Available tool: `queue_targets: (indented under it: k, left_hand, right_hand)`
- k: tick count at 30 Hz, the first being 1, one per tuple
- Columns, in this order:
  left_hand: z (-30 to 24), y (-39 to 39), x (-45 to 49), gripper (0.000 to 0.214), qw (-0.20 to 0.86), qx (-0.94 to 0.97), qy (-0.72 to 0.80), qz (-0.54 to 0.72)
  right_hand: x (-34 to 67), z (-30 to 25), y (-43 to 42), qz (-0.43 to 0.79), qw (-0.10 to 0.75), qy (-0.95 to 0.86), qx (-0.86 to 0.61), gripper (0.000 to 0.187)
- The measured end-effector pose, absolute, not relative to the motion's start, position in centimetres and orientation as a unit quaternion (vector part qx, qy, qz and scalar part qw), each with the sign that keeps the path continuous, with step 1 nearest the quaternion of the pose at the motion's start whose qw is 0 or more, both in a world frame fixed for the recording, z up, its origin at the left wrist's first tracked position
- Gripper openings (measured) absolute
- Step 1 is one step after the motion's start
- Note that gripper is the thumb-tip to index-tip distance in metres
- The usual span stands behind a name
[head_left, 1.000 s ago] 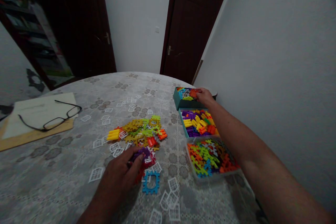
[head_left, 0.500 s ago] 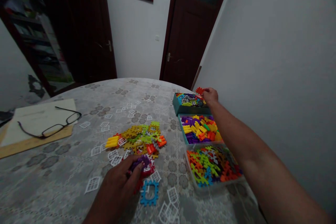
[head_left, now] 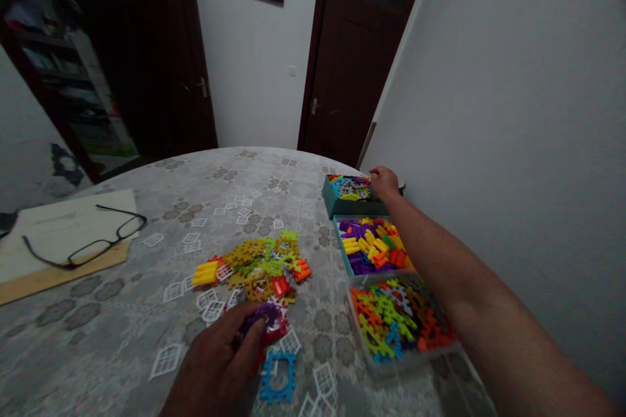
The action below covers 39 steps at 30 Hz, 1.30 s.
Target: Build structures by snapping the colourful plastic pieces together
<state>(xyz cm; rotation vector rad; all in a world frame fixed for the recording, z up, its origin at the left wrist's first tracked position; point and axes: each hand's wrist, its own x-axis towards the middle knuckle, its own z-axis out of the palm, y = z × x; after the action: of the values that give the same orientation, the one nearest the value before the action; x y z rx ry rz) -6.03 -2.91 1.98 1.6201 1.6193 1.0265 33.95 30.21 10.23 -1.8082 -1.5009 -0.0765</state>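
Note:
My left hand (head_left: 222, 355) is closed around a purple toothed plastic building piece (head_left: 264, 316), low over the table. Just below that piece are red and crimson pieces, partly covered by my fingers. Beside the hand lies a blue square frame piece (head_left: 278, 397) with toothed edges. My right hand (head_left: 385, 182) reaches to the far teal box (head_left: 335, 203) of mixed small pieces, at its right end. Its fingers are curled, and whatever is between them is hidden. Ahead of my left hand a pile of gold, lime and red pieces (head_left: 257, 264) lies on the cloth.
Nearer than the far box stand a tray of purple and yellow tubes (head_left: 364, 244) and a clear bin (head_left: 364, 355) of connectors. White lattice window pieces (head_left: 166, 359) are scattered about. Glasses (head_left: 95, 247) rest on paper at the left. A wall (head_left: 513, 111) borders the right side.
The red-orange toothed piece that was in my right hand no longer shows. That hand has shifted slightly left and down at the far box. My left hand keeps hold of the purple piece.

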Motion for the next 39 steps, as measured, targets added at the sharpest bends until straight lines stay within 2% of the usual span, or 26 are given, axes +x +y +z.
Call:
queue_targets:
  k: [4,7,13,16,22,26,33,39]
  left_hand:
    - [2.6,-3.1,-5.8,0.035,0.342,0.587,0.61,0.409]
    - [3.1,-3.2,-5.6,0.034,0.389,0.551,0.591,0.443]
    - [3.9,-3.3,-5.2,0.044,0.516,0.442,0.56,0.474]
    - [3.9,-3.3,-5.0,0.047,0.53,0.444,0.532,0.489]
    - [3.6,-3.1,-5.4,0.043,0.5,0.496,0.531,0.471]
    - [3.9,-3.1,-6.1,0.042,0.451,0.498,0.577,0.464]
    - [3.0,-2.7,-6.8,0.041,0.396,0.503,0.625,0.447]
    - [2.6,-2.7,-6.9,0.041,0.343,0.546,0.643,0.414]
  right_hand:
    - [32.0,10.9,26.0,-0.019,0.392,-0.623,-0.677,0.032]
    - [28.7,10.5,20.3,0.037,0.409,-0.682,-0.605,0.029]
    - [19.9,9.2,6.1,0.262,0.305,-0.806,-0.434,0.016]
    - [16.5,7.7,1.7,0.364,0.275,-0.798,-0.394,0.018]
    - [15.6,5.3,0.7,0.462,0.303,-0.732,-0.399,0.026]
    - [18.5,6.3,4.5,0.407,0.329,-0.73,-0.44,0.029]
    - [29.1,10.0,18.2,0.114,0.422,-0.674,-0.595,0.036]
    - [35.5,10.5,26.8,0.03,0.387,-0.642,-0.661,0.029]
